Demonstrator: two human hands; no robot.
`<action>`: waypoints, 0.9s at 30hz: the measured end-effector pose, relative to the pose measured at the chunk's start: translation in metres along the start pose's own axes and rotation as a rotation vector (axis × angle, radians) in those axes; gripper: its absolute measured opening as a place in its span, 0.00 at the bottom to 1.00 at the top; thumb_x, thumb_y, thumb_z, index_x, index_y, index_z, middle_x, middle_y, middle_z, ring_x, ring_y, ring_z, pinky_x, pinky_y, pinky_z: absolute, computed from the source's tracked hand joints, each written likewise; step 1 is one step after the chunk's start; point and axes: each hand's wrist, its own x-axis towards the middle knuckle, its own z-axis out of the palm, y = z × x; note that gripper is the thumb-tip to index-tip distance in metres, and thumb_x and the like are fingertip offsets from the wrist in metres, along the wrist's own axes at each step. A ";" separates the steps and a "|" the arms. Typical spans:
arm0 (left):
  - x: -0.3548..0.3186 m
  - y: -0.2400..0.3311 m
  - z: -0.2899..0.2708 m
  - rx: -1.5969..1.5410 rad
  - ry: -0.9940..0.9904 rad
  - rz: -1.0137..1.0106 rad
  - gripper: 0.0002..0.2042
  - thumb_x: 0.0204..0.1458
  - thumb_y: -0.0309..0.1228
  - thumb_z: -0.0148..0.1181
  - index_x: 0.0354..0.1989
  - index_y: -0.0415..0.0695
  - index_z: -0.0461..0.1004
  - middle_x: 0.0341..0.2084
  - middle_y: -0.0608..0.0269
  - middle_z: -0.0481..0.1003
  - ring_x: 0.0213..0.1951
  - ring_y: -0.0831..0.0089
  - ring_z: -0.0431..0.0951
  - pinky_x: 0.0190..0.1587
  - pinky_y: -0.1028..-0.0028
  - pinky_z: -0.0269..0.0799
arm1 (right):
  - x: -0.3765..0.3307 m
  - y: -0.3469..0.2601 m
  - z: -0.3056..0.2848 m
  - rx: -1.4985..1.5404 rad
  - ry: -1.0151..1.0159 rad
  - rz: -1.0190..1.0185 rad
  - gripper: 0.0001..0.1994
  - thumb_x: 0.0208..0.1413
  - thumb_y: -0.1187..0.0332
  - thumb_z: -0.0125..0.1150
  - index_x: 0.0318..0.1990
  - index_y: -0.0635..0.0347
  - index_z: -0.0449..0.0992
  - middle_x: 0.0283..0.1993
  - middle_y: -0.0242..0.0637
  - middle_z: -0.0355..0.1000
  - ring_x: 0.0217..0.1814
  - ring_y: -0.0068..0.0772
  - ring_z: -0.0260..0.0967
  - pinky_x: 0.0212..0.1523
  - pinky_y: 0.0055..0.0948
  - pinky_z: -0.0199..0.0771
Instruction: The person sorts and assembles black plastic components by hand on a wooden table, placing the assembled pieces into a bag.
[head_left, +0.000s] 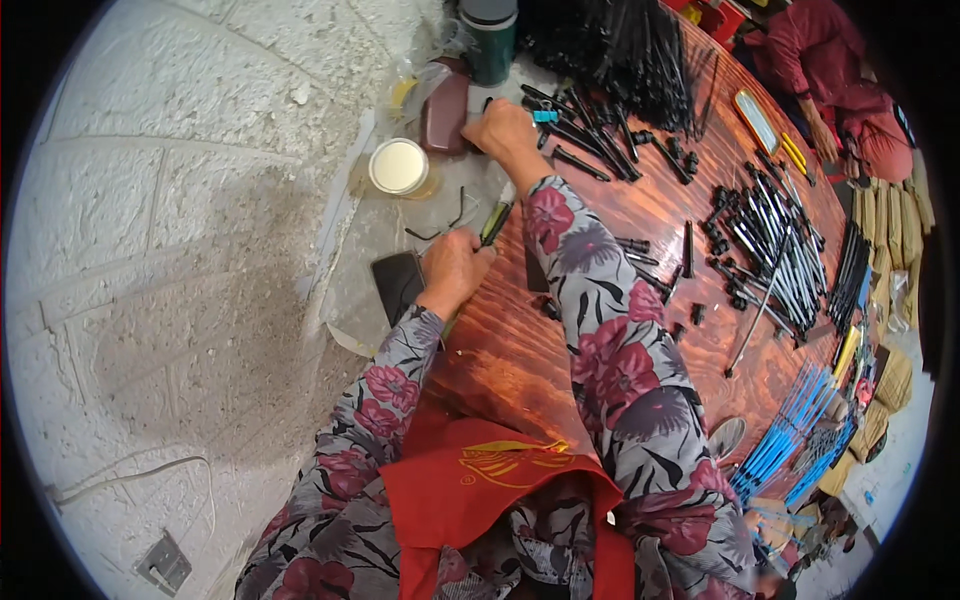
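— Where the right hand (505, 128) reaches out: fingers curled shut, pressed to a dark brown pouch (446, 112) at the far edge of the reddish wooden surface (520, 340). Gripping the pouch or only resting on it: cannot tell.

— And the left hand (455, 268)?

— Nearer in, closed around a slim tool with a green-and-yellow handle (496, 220), tip pointing away. Just beside it on the left, a flat dark card-like piece (397, 282); a bent black wire (458, 210) a little farther out.

— Any containers close by?

— Beside the pouch, a round open jar (400, 167) showing pale cream contents, standing upright on clear plastic sheeting. Behind it, a dark green cylindrical flask (490, 42) with a grey lid on; contents hidden.

— Farther out?

— Right of the reaching hand, a big heap of black tubes (610, 50) at the far side, with shorter black pieces (585, 135) scattered in front of it. To the right, a second pile of black-and-silver rods (775, 250) ringed by small black caps. At the right rim, bundles of blue rods (795, 430) and tan packets (895, 225). Top right, another person in a red sleeve (815, 60), hand near a yellow-edged tray (757, 120). Lower down, a red apron (480, 490) over flowered sleeves.
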 end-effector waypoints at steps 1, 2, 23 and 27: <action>0.003 -0.002 -0.001 0.006 0.006 0.013 0.11 0.43 0.38 0.63 0.24 0.41 0.76 0.22 0.45 0.76 0.30 0.46 0.77 0.34 0.54 0.71 | -0.005 0.002 -0.006 0.069 0.022 0.050 0.17 0.39 0.57 0.62 0.24 0.67 0.79 0.30 0.54 0.76 0.34 0.52 0.76 0.36 0.44 0.77; 0.006 -0.003 -0.002 0.010 0.011 0.027 0.11 0.43 0.38 0.62 0.24 0.41 0.76 0.22 0.45 0.76 0.30 0.47 0.77 0.34 0.55 0.71 | -0.009 0.009 -0.015 0.062 0.025 0.070 0.17 0.39 0.57 0.62 0.24 0.67 0.79 0.30 0.54 0.76 0.34 0.52 0.76 0.36 0.44 0.77; -0.131 0.074 0.040 -0.523 -0.292 0.284 0.05 0.51 0.27 0.59 0.32 0.39 0.73 0.27 0.54 0.74 0.31 0.55 0.76 0.34 0.62 0.71 | -0.058 0.085 -0.106 -0.358 0.192 -0.633 0.23 0.46 0.60 0.63 0.50 0.56 0.72 0.51 0.38 0.68 0.56 0.44 0.62 0.53 0.41 0.63; -0.115 0.056 0.035 -0.554 0.022 0.387 0.04 0.51 0.26 0.58 0.33 0.41 0.73 0.27 0.53 0.71 0.29 0.56 0.75 0.29 0.64 0.69 | -0.021 0.094 -0.074 -0.394 0.233 -0.640 0.19 0.46 0.60 0.62 0.46 0.55 0.72 0.48 0.36 0.67 0.54 0.42 0.61 0.52 0.42 0.59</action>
